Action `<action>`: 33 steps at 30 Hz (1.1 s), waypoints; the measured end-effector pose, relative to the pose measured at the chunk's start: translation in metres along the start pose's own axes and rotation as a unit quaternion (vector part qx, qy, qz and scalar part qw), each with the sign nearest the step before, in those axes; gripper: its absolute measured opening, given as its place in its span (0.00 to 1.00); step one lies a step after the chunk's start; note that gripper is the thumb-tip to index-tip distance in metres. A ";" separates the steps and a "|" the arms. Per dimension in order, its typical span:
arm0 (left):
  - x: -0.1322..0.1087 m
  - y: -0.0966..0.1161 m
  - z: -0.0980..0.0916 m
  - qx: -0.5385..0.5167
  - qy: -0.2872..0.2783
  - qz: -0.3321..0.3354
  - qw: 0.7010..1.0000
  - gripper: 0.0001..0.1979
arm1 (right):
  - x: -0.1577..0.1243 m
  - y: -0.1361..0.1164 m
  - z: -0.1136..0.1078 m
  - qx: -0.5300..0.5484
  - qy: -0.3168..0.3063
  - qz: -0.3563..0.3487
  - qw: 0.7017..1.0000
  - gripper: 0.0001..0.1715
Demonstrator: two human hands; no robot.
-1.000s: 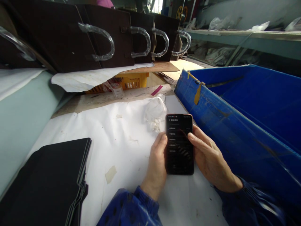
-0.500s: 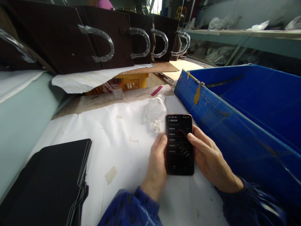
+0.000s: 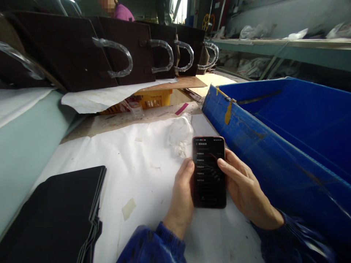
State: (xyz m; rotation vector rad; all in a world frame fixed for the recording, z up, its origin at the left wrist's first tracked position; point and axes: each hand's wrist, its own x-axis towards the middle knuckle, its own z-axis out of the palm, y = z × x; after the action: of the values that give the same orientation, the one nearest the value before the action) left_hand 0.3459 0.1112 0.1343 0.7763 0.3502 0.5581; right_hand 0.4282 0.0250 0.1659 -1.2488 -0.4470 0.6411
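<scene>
Upright between my hands is a smartphone (image 3: 209,175), its dark screen showing a list of text lines. My left hand (image 3: 183,190) grips its left edge, with the thumb along the side and the other fingers hidden behind. My right hand (image 3: 246,190) holds the right edge, its thumb over the screen's border. Below the phone lies white paper (image 3: 142,153) covering the table. A crumpled white piece of thin material (image 3: 180,133) rests just beyond my left hand. At the lower left is a stack of black sheets (image 3: 55,208).
A blue bin (image 3: 246,124) stands along the right. Several dark brown panels (image 3: 126,51) with plastic-wrapped handles stand across the back, above a yellow basket (image 3: 156,99). A shelf (image 3: 274,44) holds plastic bags at the back right. A person in purple (image 3: 124,13) is behind the panels.
The whole view has shifted slightly, so things sit a little lower in the picture. More of the person in purple shows. My hands keep the same hold on the smartphone.
</scene>
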 end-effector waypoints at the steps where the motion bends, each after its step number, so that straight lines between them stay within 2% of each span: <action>1: 0.000 0.000 0.000 0.001 -0.001 -0.002 1.000 0.10 | 0.000 0.001 0.000 -0.003 0.002 -0.002 1.000 0.22; 6: -0.001 0.002 -0.002 0.024 -0.004 -0.008 1.000 0.11 | 0.002 0.006 -0.002 -0.013 0.013 -0.010 1.000 0.20; 21: 0.000 0.002 -0.003 0.036 -0.002 -0.004 0.999 0.11 | 0.000 0.004 -0.002 -0.012 0.000 -0.002 1.000 0.22; 33: -0.001 0.003 -0.002 0.010 -0.004 -0.009 1.000 0.11 | 0.001 0.003 -0.001 -0.020 0.011 0.003 1.000 0.24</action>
State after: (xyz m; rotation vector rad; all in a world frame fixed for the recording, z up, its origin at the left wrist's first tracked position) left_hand 0.3433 0.1131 0.1354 0.7931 0.3554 0.5352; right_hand 0.4293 0.0255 0.1623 -1.2953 -0.4387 0.6258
